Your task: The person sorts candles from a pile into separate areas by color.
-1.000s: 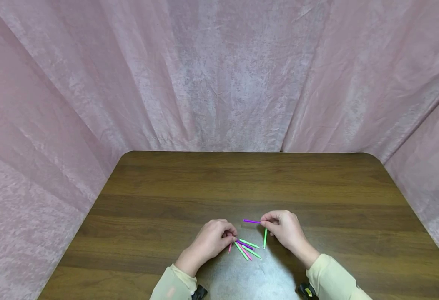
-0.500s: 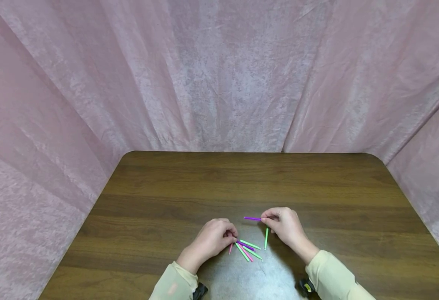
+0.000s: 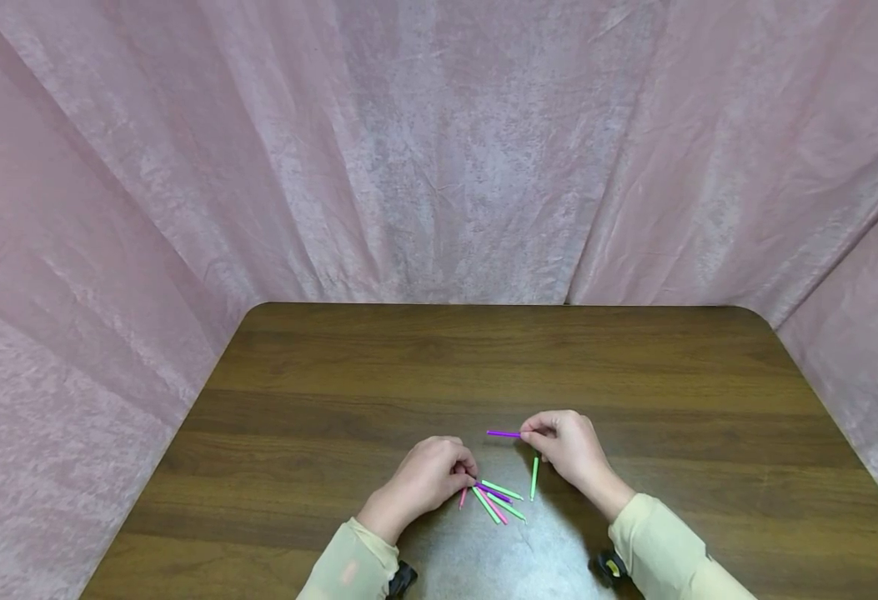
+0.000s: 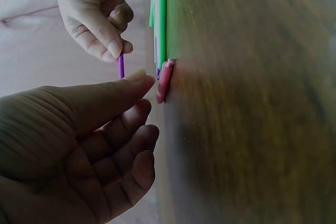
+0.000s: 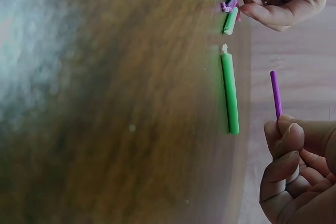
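My right hand (image 3: 569,446) pinches one end of a thin purple candle (image 3: 504,433), which points left over the table. In the right wrist view that candle (image 5: 275,95) stands out from between thumb and forefinger. Below this hand lies a single green candle (image 5: 230,93) with a white wick. My left hand (image 3: 431,475) is beside the left end of a small fanned pile of candles (image 3: 494,500), its fingers loosely bent with nothing visible between them. Green, pink and purple ones make up the pile. A short pinkish-red candle (image 4: 165,81) lies just under the left fingertips.
The candles lie on a brown wood-grain table (image 3: 333,358) with rounded far corners. Pink curtains (image 3: 439,150) hang behind it and along both sides. Light glares off the tabletop between the forearms. Dark wrist devices (image 3: 609,567) show below the sleeves.
My right hand has moved slightly away from me with the purple candle, uncovering more of the single green candle. The left hand and the pile have hardly shifted.
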{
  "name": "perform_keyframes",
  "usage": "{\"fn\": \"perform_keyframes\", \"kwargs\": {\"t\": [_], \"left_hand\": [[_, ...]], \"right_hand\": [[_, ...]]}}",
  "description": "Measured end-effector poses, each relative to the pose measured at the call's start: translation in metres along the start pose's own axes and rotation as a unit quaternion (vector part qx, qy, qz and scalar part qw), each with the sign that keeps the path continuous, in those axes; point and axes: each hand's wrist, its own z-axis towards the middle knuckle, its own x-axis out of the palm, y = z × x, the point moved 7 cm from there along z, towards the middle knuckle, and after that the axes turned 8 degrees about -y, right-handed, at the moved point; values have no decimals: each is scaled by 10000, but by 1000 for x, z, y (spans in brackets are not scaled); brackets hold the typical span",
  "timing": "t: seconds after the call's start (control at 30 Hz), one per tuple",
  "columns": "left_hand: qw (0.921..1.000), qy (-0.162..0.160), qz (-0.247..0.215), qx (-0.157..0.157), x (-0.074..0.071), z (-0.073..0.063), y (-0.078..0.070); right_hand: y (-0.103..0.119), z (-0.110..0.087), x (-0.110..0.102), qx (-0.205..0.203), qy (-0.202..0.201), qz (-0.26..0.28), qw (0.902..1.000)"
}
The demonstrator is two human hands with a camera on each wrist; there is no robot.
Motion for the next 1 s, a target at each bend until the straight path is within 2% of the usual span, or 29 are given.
{"fn": "perform_keyframes", "kwargs": {"t": [0.5, 1.0], "left_hand": [[9994, 254, 186, -123, 4, 2, 1], [9987, 387, 321, -2, 9, 4, 0]], "right_hand": [[1, 11, 3, 29, 36, -30, 10000], [-1, 17, 9, -39, 66, -132, 9999]]}}
